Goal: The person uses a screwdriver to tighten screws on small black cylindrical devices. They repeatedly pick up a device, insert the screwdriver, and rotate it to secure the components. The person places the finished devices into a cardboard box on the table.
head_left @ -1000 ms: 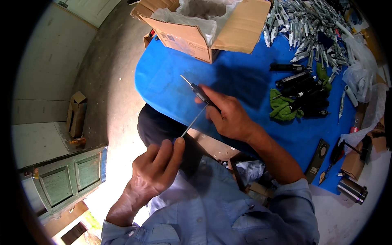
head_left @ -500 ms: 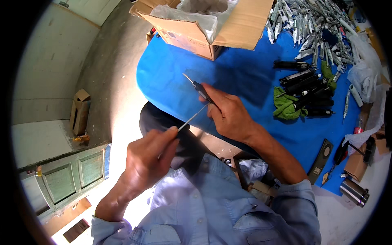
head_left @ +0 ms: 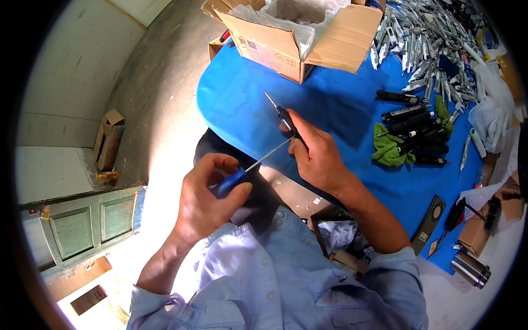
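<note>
My left hand (head_left: 212, 201) has its fingers and thumb round the blue handle of a screwdriver (head_left: 233, 180), the grip looser at the fingertips. The shaft slants up to the right, its tip at the lower side of a slim dark device (head_left: 286, 121) with a thin metal rod at its far end. That device is closed in my right hand (head_left: 322, 159), which is just over the near left part of the blue-covered table (head_left: 234, 107). Fingers hide the lower end of the device and the exact contact with the screwdriver tip.
An open cardboard box (head_left: 275, 47) with a plastic liner stands at the table's far edge. Many slender silver-grey parts (head_left: 423, 36) are heaped far right. Several black cylindrical parts (head_left: 410, 121) lie near a green cloth (head_left: 388, 148). A steel cylinder (head_left: 471, 269) lies near right.
My left hand has loosened and shifted round, so the blue handle now shows. The screwdriver tip stays by the dark device. The whole view has shifted slightly.
</note>
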A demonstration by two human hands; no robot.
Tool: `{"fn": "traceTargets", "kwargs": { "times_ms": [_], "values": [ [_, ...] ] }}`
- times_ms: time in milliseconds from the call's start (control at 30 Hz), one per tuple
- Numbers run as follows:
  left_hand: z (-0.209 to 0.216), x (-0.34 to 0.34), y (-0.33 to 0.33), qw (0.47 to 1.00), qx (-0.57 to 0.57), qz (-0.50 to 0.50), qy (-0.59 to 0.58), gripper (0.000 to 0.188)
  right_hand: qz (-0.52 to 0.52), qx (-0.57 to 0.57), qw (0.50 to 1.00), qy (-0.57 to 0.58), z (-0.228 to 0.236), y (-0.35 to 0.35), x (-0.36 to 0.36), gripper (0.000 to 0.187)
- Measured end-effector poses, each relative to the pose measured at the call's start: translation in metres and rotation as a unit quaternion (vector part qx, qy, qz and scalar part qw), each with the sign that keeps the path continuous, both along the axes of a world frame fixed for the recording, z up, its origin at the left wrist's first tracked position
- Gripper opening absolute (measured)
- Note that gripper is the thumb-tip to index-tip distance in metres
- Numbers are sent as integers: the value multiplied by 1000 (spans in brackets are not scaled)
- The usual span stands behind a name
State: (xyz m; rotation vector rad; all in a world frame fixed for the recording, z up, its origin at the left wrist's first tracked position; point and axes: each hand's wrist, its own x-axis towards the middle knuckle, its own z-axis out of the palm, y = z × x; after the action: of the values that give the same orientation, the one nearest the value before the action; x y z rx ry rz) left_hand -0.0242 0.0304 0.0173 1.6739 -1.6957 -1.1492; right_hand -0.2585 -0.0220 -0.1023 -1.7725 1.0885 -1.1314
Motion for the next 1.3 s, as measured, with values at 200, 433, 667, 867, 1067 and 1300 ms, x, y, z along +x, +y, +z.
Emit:
{"fn": "traceTargets", "kwargs": {
  "times_ms": [200,433,667,867,1067,1300],
  "values": [
    [-12,4,6,876,-357,-211,-247,30,-3,18,1000,0,4,1,-1,56],
    [-9,5,-4,997,72,22,36,22,-10,-19,999,23,-1,0,-1,56],
    [-27,21,-13,903,293,121,292,29,-3,-21,1000,20,0,1,2,58],
    [-23,12,-3,999,-19,-15,42,28,-8,-4,1000,4,-1,0,0,60],
    [-28,13,-1,948,-268,-139,-95,27,-6,-5,1000,5,0,0,-1,59],
    [-29,24,-14,875,325,129,335,31,-3,-23,1000,13,3,-1,1,57]
  ]
}}
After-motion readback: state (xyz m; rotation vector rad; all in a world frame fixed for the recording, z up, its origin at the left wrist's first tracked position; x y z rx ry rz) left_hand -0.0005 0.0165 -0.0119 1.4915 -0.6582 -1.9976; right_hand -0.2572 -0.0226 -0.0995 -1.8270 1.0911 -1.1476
